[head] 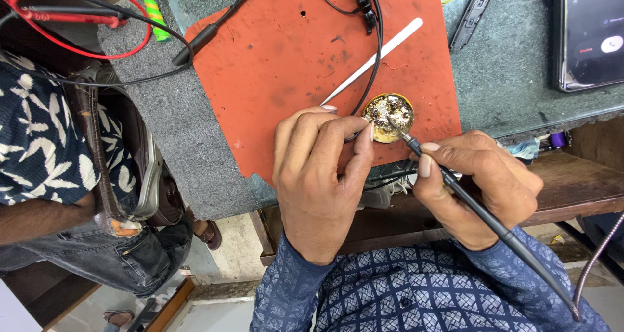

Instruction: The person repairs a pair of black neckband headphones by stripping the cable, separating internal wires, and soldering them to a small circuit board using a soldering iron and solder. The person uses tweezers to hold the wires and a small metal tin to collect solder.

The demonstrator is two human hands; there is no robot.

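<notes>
The right hand (478, 189) holds a black soldering iron (455, 188) like a pen: thumb and forefinger pinch the barrel near its front end, the other fingers curl under it, and the grip is closed tight around the tool. The iron's cord runs back over the wrist toward the lower right. Its metal tip rests in a small round brass-coloured tin (388, 117) full of crusted, silvery-brown residue.

The left hand (318, 176) lies just beside that tin, fingers bent and drawn together. Thumb and forefinger meet at the tin's left edge, where a thin black cable (375, 52) comes down to them; the grip seems pinched on the cable's end, though the fingers hide exactly what sits between them.

The tin stands near the lower edge of an orange-red mat (273, 65) spread on the grey worktop (507, 72). A pair of long silver tweezers (383, 49) lies slantwise on the mat, its lower end running under the left hand's fingers. A phone (591, 33) with a lit screen lies at the worktop's upper right. At the left, red and black probe leads (78, 20) loop over the worktop's corner, beside another person in a leaf-patterned shirt (39, 143).
</notes>
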